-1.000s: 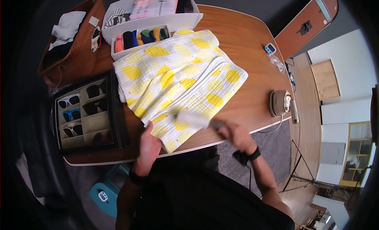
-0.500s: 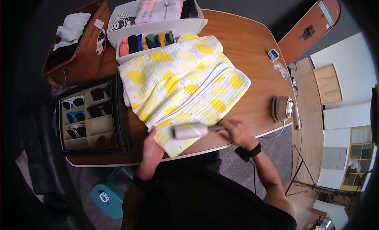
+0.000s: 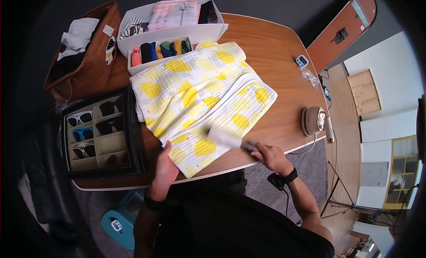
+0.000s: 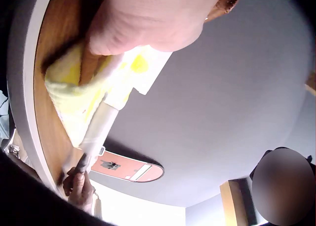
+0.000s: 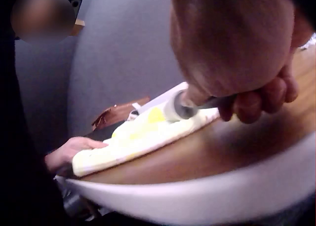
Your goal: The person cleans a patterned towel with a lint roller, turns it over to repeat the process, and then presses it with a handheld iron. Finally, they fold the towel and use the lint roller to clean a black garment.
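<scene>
at the far left a black leather sofa (image 3: 49, 205) sits below the dark wall, and next comes a woven brown basket (image 3: 95, 58) whose white tag (image 3: 108, 30) is too small to read. a black-framed case (image 3: 132, 120) holds sunglasses in pale compartments; under the table edge, a teal stool (image 3: 117, 240) bears a small timer (image 3: 116, 225) with illegible digits. in the smaller white box (image 3: 129, 65), a coral roll (image 3: 136, 56) shows the letters "ro" among other rolled fabrics. the left hand (image 3: 165, 169) is at the near left corner of the yellow-and-white leaf-print cloth (image 3: 202, 105), thumb along its edge; its fingers are hidden, so i can't tell how closed it is. behind, a larger white box (image 3: 195, 33) holds pink checked fabric with an unreadable label (image 3: 188, 6). the cloth is spread on the glossy brown wood table (image 3: 275, 45), which has a pale rim. over the cloth's near part is a blurred white lint roller (image 3: 225, 138), contact unclear, its grey handle wrapped by the right hand's (image 3: 274, 158) curled fingers. further right are a blue-and-white timer (image 3: 301, 60), a beige steamer (image 3: 311, 120), a leaning reddish board (image 3: 344, 29) and pale wood flooring (image 3: 346, 134).
</scene>
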